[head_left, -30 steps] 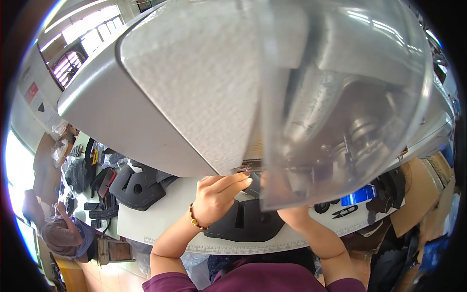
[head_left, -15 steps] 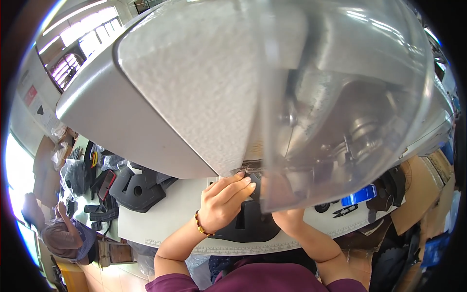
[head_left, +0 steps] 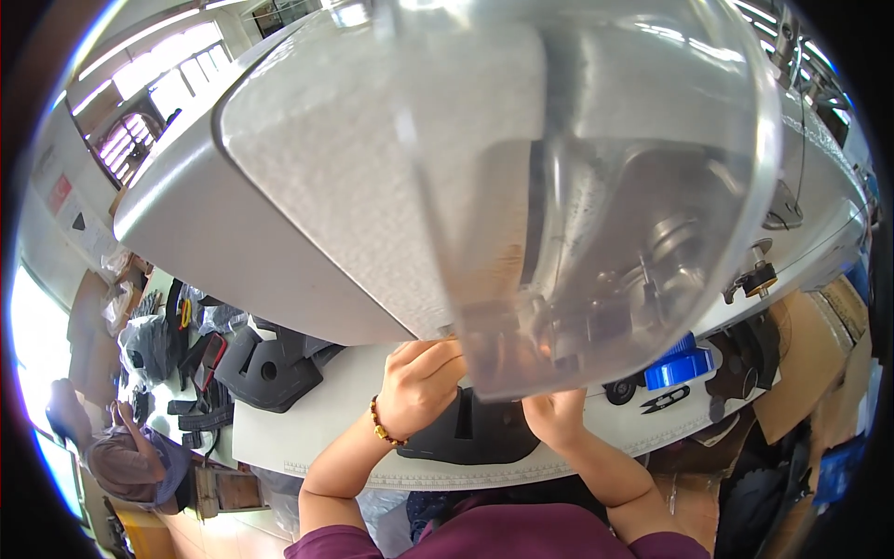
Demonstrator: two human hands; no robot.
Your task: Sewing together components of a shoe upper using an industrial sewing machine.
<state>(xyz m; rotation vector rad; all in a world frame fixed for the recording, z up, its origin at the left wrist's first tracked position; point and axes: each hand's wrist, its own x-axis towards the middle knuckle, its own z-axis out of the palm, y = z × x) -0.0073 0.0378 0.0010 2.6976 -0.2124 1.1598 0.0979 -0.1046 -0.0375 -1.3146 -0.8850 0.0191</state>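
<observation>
A large light-grey sewing machine (head_left: 307, 214) fills the middle, with a hazy clear plastic guard (head_left: 596, 345) in front of its needle area. My left hand (head_left: 424, 382), a beaded bracelet at its wrist, is raised below the machine head with its fingers curled together. Its fingertips reach behind the guard's left edge, and whatever they pinch is hidden. My right hand (head_left: 556, 415) reaches up behind the guard's lower edge; its fingers are blurred by the plastic. Under my hands a black moulded pad (head_left: 480, 433) with a slot lies on the white table (head_left: 345, 410).
More black pads (head_left: 270, 368) lie to the left, beside straps and plastic bags. At right are a blue tape-like roll (head_left: 680, 366), black thread snips (head_left: 666, 399) and cardboard (head_left: 801, 359). Another person (head_left: 135, 456) sits at far left. A ruler strip (head_left: 484, 480) edges the table.
The view has shifted slightly, and the guard appears further left. My left fingers, stretched toward the needle area before, are now curled in closer. My right hand stays behind the guard.
</observation>
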